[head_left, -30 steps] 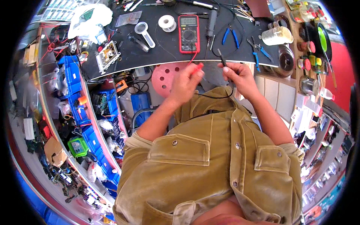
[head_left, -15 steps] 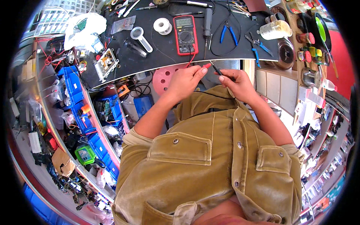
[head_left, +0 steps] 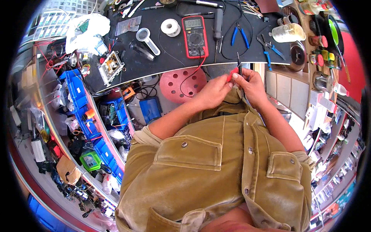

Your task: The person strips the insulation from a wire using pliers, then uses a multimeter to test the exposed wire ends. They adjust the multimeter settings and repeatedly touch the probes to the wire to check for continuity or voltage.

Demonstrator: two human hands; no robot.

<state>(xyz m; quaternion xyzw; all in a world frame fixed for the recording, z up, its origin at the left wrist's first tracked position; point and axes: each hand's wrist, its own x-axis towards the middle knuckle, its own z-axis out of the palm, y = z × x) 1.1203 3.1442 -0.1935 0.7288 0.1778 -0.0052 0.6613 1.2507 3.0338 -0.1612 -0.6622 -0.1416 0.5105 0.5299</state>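
My left hand (head_left: pixel 215 91) is closed on a red test probe (head_left: pixel 232 73), its fingers touching my right hand. In my right hand (head_left: pixel 250 86) is a black test probe (head_left: pixel 240 70), pinched between thumb and fingers with its tip pointing away from me. Both hands meet just in front of the bench's near edge, above my lap. A red multimeter (head_left: pixel 195 37) with a lit grey display lies on the bench beyond them. From it a red lead hangs over the edge toward my left hand. The tip of the red probe is hard to make out.
The dark bench top (head_left: pixel 166 58) carries a solder spool (head_left: pixel 170 27), a magnifier (head_left: pixel 148 41), blue-handled pliers (head_left: pixel 240 36), wire strippers (head_left: pixel 270 50) and an open metal-framed part (head_left: pixel 111 67). A pink round stool (head_left: pixel 181 87) stands below. Blue bins (head_left: pixel 77 91) line the left; jars fill the right shelf.
Both hands have shifted right and come together. The black probe has swung from slanting to nearly upright, tip away from me. More of the red lead and the stool show.
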